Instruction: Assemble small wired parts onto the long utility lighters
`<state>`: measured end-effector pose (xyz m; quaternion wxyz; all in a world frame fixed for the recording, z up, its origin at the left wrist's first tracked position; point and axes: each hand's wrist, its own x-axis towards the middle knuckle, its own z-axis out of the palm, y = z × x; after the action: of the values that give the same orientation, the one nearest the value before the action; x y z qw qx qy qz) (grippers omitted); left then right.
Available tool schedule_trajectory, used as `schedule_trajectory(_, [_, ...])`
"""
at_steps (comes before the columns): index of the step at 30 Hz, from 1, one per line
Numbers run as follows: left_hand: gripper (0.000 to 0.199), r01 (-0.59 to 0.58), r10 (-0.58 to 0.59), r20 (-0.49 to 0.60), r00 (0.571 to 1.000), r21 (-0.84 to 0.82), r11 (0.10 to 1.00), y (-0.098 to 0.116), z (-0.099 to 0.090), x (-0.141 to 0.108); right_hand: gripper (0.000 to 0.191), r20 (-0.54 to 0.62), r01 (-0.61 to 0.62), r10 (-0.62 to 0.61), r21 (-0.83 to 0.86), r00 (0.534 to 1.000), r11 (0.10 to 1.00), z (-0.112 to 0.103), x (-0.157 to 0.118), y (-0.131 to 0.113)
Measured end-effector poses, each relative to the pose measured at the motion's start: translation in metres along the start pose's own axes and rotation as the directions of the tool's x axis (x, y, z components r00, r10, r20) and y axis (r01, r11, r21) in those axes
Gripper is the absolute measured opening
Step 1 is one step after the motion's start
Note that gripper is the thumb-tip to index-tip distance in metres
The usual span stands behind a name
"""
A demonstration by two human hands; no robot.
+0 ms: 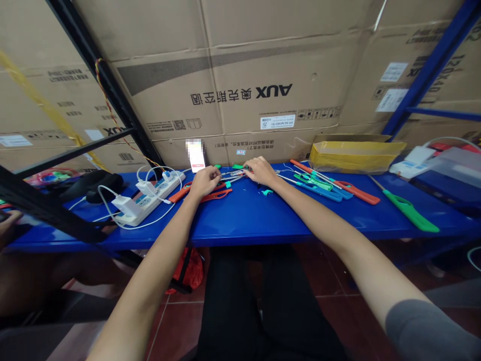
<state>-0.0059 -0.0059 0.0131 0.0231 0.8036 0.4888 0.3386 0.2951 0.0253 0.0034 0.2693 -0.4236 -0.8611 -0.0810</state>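
Note:
My left hand [204, 182] is closed over the blue shelf top [233, 223], its fingers curled at the end of some thin metal pieces [232, 175]. What it grips is too small to make out. At the other end of those pieces is my right hand [261, 172], fingers bent down and closed around something they hide. Orange handle parts of a long-necked lighter [217, 195] lie beside and under my left hand. A small green plastic piece [267, 192] rests below my right hand.
More long-necked lighters, with a blue handle [319, 190], an orange handle [363, 194] and a green handle [409, 213], lie at right. A yellow-taped box [353, 156] stands behind. At left are a power strip [150, 200] with chargers and a lit phone [197, 158]. Another person's hand [9, 223] shows far left.

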Motion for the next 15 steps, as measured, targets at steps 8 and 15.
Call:
schedule_trajectory(8, [0.015,0.021,-0.021,-0.004,1.000,0.008,1.000,0.003,-0.002,-0.001,0.027,-0.009,-0.017,0.017,0.012,1.000,1.000,-0.002,-0.001,0.006])
schedule_trajectory(15, [0.014,0.053,-0.052,-0.034,0.998,0.011,0.999,0.000,-0.006,0.000,0.029,-0.015,-0.033,0.033,0.002,0.999,0.999,0.000,0.000,0.013])
